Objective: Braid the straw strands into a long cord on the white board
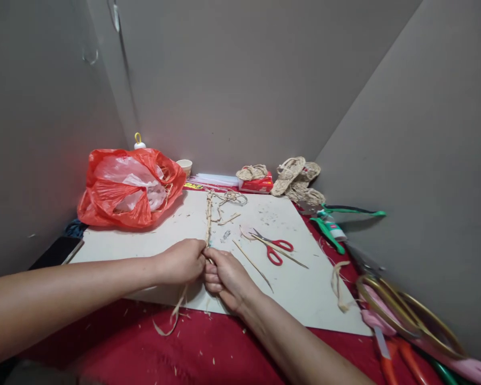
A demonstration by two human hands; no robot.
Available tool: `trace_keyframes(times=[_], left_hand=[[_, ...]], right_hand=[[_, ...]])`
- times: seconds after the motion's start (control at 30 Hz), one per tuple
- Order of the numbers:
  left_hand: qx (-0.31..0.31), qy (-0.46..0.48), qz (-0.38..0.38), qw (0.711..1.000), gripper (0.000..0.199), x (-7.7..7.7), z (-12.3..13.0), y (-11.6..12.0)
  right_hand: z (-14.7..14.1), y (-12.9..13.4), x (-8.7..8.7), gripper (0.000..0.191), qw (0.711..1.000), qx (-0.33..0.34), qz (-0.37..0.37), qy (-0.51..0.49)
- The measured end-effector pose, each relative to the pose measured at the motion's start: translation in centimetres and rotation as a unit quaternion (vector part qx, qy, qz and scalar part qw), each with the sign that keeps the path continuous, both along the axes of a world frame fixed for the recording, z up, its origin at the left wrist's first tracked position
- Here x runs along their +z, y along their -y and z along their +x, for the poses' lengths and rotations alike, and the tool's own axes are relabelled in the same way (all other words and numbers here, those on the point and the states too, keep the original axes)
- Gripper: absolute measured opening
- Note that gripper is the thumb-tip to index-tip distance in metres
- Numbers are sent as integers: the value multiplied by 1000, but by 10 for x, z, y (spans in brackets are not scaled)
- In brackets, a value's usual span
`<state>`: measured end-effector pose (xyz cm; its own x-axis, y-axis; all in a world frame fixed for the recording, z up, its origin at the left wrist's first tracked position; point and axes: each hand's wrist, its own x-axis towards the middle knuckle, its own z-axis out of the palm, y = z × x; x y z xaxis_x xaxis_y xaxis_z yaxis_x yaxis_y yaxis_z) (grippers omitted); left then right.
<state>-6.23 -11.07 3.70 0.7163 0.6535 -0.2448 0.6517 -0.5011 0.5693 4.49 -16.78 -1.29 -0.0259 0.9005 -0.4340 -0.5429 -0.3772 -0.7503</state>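
Pinching the near end of a straw braid [208,220] between left grip [183,262] and right grip [229,275], both closed on it and touching each other. Holding the braid in a straight line away over the white board [116,251], with the far end near a tangle of thin cord [235,200]. Letting a loose strip [179,306] hang below left grip, past the board's near edge. Having on the board's right side red-handled scissors [271,249]; to the left, a red plastic bag [134,206]; at the far right, straw sandals [292,171].
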Motion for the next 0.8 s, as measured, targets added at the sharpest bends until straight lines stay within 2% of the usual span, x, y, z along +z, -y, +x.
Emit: trace_keyframes(times=[0.23, 0.43, 0.53, 0.6, 0.67, 0.73, 0.8], left_hand=[[50, 62, 15, 997, 20, -21, -4, 17], [77, 113, -23, 990, 17, -27, -3, 25], [75, 155, -142, 975, 22, -22, -8, 35], [65, 160, -229, 958, 29, -14, -17, 43], [49, 148, -279, 948, 35, -4, -29, 46], [44, 144, -283, 947, 35, 5, -40, 41], [79, 184, -213, 956, 31, 7, -46, 27]], right_hand=[[-3, 6, -4, 34, 1000, 4, 19, -11], [-5, 6, -4, 35, 1000, 4, 17, 12], [-4, 6, -4, 34, 1000, 0, 19, 19], [-2, 6, -3, 30, 1000, 5, 19, 21], [2, 5, -3, 25, 999, 18, 18, 21], [6, 5, -2, 22, 999, 34, 16, 20], [10, 4, -2, 20, 998, 51, 18, 12]])
